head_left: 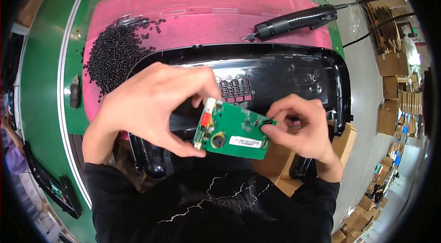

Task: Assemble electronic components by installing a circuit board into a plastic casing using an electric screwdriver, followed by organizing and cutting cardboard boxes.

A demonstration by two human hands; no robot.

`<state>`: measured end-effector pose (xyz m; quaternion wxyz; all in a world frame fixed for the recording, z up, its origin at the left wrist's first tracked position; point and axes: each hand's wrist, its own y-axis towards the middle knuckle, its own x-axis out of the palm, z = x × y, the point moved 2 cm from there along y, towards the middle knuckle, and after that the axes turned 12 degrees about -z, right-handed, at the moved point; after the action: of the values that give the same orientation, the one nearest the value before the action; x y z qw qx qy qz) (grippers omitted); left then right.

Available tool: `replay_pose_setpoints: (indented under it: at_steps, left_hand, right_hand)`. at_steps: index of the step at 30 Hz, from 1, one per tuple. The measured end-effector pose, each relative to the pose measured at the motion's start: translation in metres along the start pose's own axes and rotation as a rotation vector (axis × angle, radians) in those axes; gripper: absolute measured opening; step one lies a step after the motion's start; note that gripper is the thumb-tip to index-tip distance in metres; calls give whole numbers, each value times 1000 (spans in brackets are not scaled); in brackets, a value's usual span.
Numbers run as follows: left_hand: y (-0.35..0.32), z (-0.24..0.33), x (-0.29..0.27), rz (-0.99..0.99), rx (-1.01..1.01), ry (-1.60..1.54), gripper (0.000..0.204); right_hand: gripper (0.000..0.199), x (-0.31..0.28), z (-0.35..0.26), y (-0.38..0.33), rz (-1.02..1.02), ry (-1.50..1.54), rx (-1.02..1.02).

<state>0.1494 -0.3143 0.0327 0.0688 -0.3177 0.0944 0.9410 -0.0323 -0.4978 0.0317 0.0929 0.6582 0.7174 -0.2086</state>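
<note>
A green circuit board (236, 125) is held tilted in front of my chest, over the near edge of a black plastic housing (271, 59). It carries white and red connectors along its left end, a round black part and a white label. My left hand (156, 100) spans the board's left end, thumb at the lower corner and fingers at the upper one. With thumb and fingers, my right hand (298, 125) pinches its right end. Inside the housing are digit-shaped openings (235, 89) and a row of slots, partly hidden by the board and my hands.
A heap of small black screws (112, 54) lies on the pink mat (197, 27) at the far left. Behind the housing rests a black electric screwdriver (296, 20) with a cable. An open cardboard box (340, 146) stands below right. Someone in purple (17, 160) is at the far left.
</note>
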Motion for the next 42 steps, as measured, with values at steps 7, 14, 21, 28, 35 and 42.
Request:
replay_pose_setpoints:
  at_steps: [7, 14, 21, 28, 35, 42]
  left_hand:
    - [-2, -2, 7, -111, -204, 114, 55]
    - [-4, -6, -1, -52, -342, 104, 55]
    - [-2, -10, 0, -66, -567, 291, 56]
    - [-1, -13, 7, -73, -596, 373, 57]
    - [-2, -17, 10, -83, -627, 392, 57]
    - [0, -17, 10, -72, -614, 378, 58]
  right_hand:
    - [32, 0, 12, -6, -21, 4, -22]
    - [60, -13, 15, 10, -29, -135, -180]
    - [51, -22, 24, 39, 22, -257, -228]
    - [52, -12, 31, 45, 64, -338, -245]
    - [52, -9, 30, 46, 80, -401, -219]
    - [52, -10, 30, 46, 64, -419, -177]
